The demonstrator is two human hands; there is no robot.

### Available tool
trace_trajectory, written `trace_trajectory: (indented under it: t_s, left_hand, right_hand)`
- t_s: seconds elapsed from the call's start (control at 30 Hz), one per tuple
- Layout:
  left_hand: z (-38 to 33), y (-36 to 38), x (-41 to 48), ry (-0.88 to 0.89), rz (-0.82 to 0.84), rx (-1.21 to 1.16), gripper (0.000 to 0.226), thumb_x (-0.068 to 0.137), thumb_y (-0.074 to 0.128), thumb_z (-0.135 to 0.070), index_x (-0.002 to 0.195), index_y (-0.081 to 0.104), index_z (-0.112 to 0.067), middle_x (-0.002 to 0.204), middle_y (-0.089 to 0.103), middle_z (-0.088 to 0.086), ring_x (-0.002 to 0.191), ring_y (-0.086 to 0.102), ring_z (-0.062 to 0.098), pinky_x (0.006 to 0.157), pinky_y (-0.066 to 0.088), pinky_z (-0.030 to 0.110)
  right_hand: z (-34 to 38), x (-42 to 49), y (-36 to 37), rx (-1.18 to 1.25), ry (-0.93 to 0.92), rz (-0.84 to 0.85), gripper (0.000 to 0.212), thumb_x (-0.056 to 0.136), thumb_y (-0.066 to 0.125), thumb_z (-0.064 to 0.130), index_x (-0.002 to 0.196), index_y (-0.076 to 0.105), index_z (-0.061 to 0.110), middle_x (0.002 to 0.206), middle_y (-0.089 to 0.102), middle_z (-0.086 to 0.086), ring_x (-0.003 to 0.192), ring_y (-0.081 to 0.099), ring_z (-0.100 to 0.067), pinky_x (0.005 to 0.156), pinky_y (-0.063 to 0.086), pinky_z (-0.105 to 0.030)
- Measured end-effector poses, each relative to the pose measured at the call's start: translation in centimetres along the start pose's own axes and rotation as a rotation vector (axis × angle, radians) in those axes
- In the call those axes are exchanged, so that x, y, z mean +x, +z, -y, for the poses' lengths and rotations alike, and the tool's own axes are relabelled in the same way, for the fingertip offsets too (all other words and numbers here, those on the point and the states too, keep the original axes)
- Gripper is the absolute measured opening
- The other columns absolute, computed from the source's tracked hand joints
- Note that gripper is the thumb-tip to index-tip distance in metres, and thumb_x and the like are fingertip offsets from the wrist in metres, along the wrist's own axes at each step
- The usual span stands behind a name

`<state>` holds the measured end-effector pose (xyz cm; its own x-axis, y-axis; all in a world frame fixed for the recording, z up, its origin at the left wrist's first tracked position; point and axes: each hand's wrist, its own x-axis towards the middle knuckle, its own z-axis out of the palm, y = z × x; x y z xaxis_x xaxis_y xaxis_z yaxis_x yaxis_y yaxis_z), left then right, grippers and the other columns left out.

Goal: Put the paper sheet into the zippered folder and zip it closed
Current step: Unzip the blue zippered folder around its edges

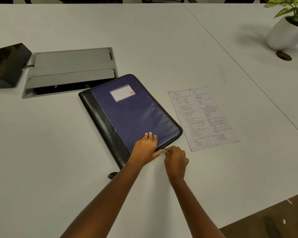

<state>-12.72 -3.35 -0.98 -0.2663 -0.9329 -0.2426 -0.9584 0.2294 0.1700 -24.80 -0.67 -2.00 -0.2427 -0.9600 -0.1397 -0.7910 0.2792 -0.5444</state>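
The left hand (145, 149) lies flat, fingers straight, pressing on the near edge of the blue and black zippered folder (132, 114), while the right hand (175, 158), just beside it, pinches the zipper pull (164, 149) at that same edge. The folder lies with its cover down on the white table (58, 152), and the printed paper sheet (203, 117) lies flat on the table just to its right, outside it. Beyond the folder, a grey cable hatch (70, 69) sits in the tabletop, and a white plant pot (282, 35) stands at the far right.
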Motion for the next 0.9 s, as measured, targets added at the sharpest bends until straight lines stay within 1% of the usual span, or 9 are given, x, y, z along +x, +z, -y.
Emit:
trace_trajectory:
  t_s: [0.13, 0.23, 0.3, 0.37, 0.4, 0.53, 0.7, 0.8, 0.9]
  left_hand:
    - [1.6, 1.8, -2.0, -0.021, -0.053, -0.037, 0.070, 0.094, 0.036, -0.051, 0.149, 0.010, -0.017, 0.159, 0.011, 0.006, 0.147, 0.009, 0.024, 0.120, 0.007, 0.044]
    - [3.4, 2.5, -4.0, -0.087, -0.096, -0.043, 0.080, 0.087, 0.039, -0.063, 0.149, 0.007, -0.025, 0.160, 0.007, 0.003, 0.147, 0.003, 0.029, 0.117, -0.002, 0.055]
    - [4.2, 2.7, -5.2, -0.173, -0.151, -0.083, 0.088, 0.080, 0.044, -0.070, 0.148, 0.009, -0.028, 0.160, 0.007, 0.004, 0.147, 0.001, 0.034, 0.113, -0.005, 0.061]
    - [4.4, 2.8, -6.0, -0.268, -0.172, -0.135, 0.094, 0.074, 0.048, -0.074, 0.148, 0.009, -0.030, 0.160, 0.004, 0.005, 0.146, -0.001, 0.036, 0.112, -0.002, 0.064]
    - [4.4, 2.8, -6.2, -0.296, -0.160, -0.138, 0.096, 0.073, 0.046, -0.076, 0.148, 0.007, -0.031, 0.160, 0.002, 0.006, 0.146, -0.003, 0.035, 0.113, 0.000, 0.064]
    - [4.3, 2.6, -6.1, -0.304, -0.119, -0.121, 0.097, 0.073, 0.043, -0.077, 0.149, 0.005, -0.030, 0.160, -0.001, 0.007, 0.146, -0.004, 0.035, 0.112, 0.004, 0.064]
    - [4.5, 2.4, -6.0, -0.291, -0.070, -0.092, 0.097, 0.074, 0.042, -0.077, 0.149, 0.007, -0.027, 0.160, 0.001, 0.008, 0.146, -0.002, 0.035, 0.112, 0.008, 0.065]
    - [4.4, 2.0, -5.9, -0.285, -0.053, -0.097, 0.096, 0.074, 0.043, -0.077, 0.149, 0.010, -0.026, 0.160, 0.004, 0.009, 0.146, -0.001, 0.035, 0.111, 0.010, 0.066]
    - [4.5, 1.6, -5.7, -0.277, -0.030, -0.085, 0.096, 0.074, 0.044, -0.076, 0.149, 0.012, -0.024, 0.159, 0.007, 0.008, 0.146, 0.002, 0.035, 0.110, 0.013, 0.067]
  right_hand:
    - [0.0, -0.2, 0.1, 0.011, 0.021, -0.017, 0.021, 0.093, 0.048, 0.023, 0.105, 0.059, 0.010, 0.110, 0.063, -0.010, 0.103, 0.055, -0.023, 0.093, 0.039, -0.036]
    - [0.0, -0.4, 0.1, 0.058, 0.024, -0.044, 0.019, 0.093, 0.049, 0.021, 0.103, 0.059, 0.009, 0.106, 0.065, -0.010, 0.101, 0.056, -0.023, 0.094, 0.041, -0.037]
    - [0.0, -0.4, 0.0, 0.140, 0.010, -0.058, 0.016, 0.092, 0.051, 0.018, 0.099, 0.060, 0.007, 0.100, 0.067, -0.012, 0.095, 0.060, -0.026, 0.093, 0.047, -0.041]
    - [0.1, -0.4, -0.1, 0.226, 0.000, -0.060, 0.017, 0.091, 0.052, 0.016, 0.098, 0.061, 0.004, 0.096, 0.069, -0.015, 0.089, 0.063, -0.027, 0.086, 0.053, -0.041]
    - [0.2, -0.5, -0.1, 0.256, 0.000, -0.061, 0.018, 0.091, 0.052, 0.016, 0.099, 0.061, 0.003, 0.095, 0.069, -0.016, 0.086, 0.063, -0.026, 0.082, 0.054, -0.037]
    - [0.0, -0.1, -0.3, 0.293, -0.017, -0.076, 0.018, 0.090, 0.055, 0.014, 0.095, 0.064, 0.000, 0.092, 0.069, -0.018, 0.079, 0.060, -0.021, 0.070, 0.047, -0.025]
    - [-0.5, 1.7, -0.9, 0.218, -0.040, -0.113, 0.015, 0.089, 0.054, 0.009, 0.089, 0.065, -0.001, 0.088, 0.067, -0.018, 0.082, 0.058, -0.027, 0.067, 0.041, -0.027]
    - [-0.3, 2.3, -1.1, 0.273, 0.000, -0.115, 0.015, 0.088, 0.054, 0.007, 0.086, 0.065, -0.002, 0.086, 0.067, -0.020, 0.080, 0.061, -0.030, 0.067, 0.045, -0.030]
    - [-0.3, 1.9, -1.0, 0.338, 0.016, -0.124, 0.014, 0.088, 0.054, 0.004, 0.084, 0.065, -0.004, 0.085, 0.067, -0.022, 0.076, 0.058, -0.024, 0.064, 0.042, -0.026]
